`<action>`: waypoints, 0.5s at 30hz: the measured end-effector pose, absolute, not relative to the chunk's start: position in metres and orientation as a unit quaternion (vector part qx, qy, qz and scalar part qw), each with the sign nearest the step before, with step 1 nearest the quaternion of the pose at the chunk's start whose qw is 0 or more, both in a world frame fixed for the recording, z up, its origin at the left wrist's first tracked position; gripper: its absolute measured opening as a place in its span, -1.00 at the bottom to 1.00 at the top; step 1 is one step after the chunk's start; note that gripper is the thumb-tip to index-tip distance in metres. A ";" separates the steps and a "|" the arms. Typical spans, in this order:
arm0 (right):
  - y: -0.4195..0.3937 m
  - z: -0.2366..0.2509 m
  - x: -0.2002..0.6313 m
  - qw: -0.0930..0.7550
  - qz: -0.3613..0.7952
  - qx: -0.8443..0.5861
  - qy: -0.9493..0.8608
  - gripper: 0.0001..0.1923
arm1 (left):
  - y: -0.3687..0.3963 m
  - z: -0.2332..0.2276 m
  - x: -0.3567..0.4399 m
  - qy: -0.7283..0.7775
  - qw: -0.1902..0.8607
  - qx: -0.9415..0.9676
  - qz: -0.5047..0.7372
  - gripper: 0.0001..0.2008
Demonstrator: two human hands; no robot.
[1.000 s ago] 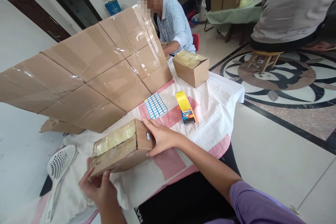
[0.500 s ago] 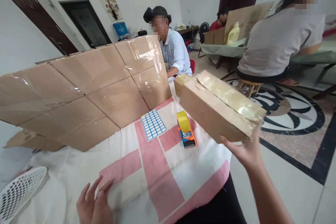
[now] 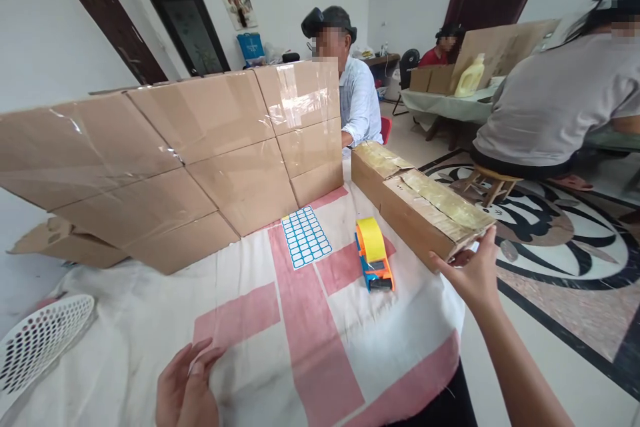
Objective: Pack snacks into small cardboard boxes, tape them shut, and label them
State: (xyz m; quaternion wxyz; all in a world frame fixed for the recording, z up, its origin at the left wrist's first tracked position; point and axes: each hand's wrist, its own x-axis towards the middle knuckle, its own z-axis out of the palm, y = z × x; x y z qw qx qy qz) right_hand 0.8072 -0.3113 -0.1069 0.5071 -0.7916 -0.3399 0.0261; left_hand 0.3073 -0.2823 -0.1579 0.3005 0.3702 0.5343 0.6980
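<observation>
My right hand (image 3: 473,270) grips the near end of a narrow cardboard box (image 3: 420,213), thumb on its side and fingers around the end. Shiny yellowish tape runs along the box's top. It lies at the table's right edge, its far end meeting another taped cardboard box (image 3: 367,170). My left hand (image 3: 187,383) is over the cloth at the front, fingers loosely bent, with no held thing visible. Between the hands and the boxes lie a tape dispenser (image 3: 375,253) with a yellow roll and a sheet of blue-bordered labels (image 3: 306,238).
A wall of taped cardboard boxes (image 3: 235,160) stands along the table's far left side. A white perforated basket (image 3: 45,340) is at the left on the pink-and-white tablecloth (image 3: 320,333). A co-worker (image 3: 363,93) sits behind the boxes; another person (image 3: 555,100) sits on a stool at right.
My right hand has lowered the box from a tilted, raised position to the table edge, behind which the second box now shows. My left hand's fingers have drawn closer together.
</observation>
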 end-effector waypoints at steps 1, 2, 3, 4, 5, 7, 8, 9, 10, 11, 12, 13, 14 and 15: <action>-0.307 -0.106 0.806 0.488 0.027 -0.799 -0.349 0.50 | -0.283 -0.158 0.307 0.540 0.296 0.375 0.693 -0.63; -0.302 -0.106 0.805 0.475 0.021 -0.805 -0.356 0.51 | -0.283 -0.159 0.307 0.546 0.290 0.379 0.689 -0.64; -0.298 -0.106 0.805 0.468 0.010 -0.807 -0.360 0.51 | -0.283 -0.159 0.307 0.551 0.285 0.382 0.685 -0.64; -0.294 -0.106 0.805 0.463 0.002 -0.809 -0.363 0.51 | -0.283 -0.159 0.307 0.557 0.281 0.385 0.680 -0.65; -0.289 -0.105 0.806 0.458 -0.002 -0.810 -0.365 0.51 | -0.283 -0.159 0.307 0.561 0.279 0.388 0.676 -0.65; -0.280 -0.104 0.807 0.454 0.013 -0.814 -0.361 0.53 | -0.282 -0.161 0.305 0.569 0.279 0.391 0.667 -0.66; -0.276 -0.104 0.808 0.454 0.024 -0.816 -0.357 0.54 | -0.281 -0.162 0.304 0.572 0.279 0.392 0.664 -0.66; -0.271 -0.103 0.809 0.453 0.032 -0.817 -0.355 0.55 | -0.280 -0.164 0.302 0.575 0.280 0.391 0.661 -0.66; -0.267 -0.103 0.810 0.449 0.036 -0.819 -0.355 0.54 | -0.279 -0.165 0.300 0.578 0.280 0.391 0.659 -0.66; -0.262 -0.102 0.811 0.444 0.035 -0.821 -0.357 0.54 | -0.278 -0.168 0.298 0.581 0.280 0.390 0.657 -0.66; -0.257 -0.102 0.813 0.436 0.032 -0.824 -0.359 0.53 | -0.276 -0.170 0.295 0.584 0.280 0.390 0.655 -0.65; -0.252 -0.102 0.814 0.429 0.031 -0.827 -0.362 0.52 | -0.275 -0.172 0.293 0.586 0.280 0.390 0.653 -0.65; -0.245 -0.102 0.816 0.423 0.032 -0.828 -0.365 0.52 | -0.275 -0.174 0.291 0.587 0.281 0.390 0.652 -0.65; -0.239 -0.102 0.818 0.419 0.033 -0.829 -0.369 0.53 | -0.274 -0.176 0.290 0.587 0.284 0.390 0.650 -0.64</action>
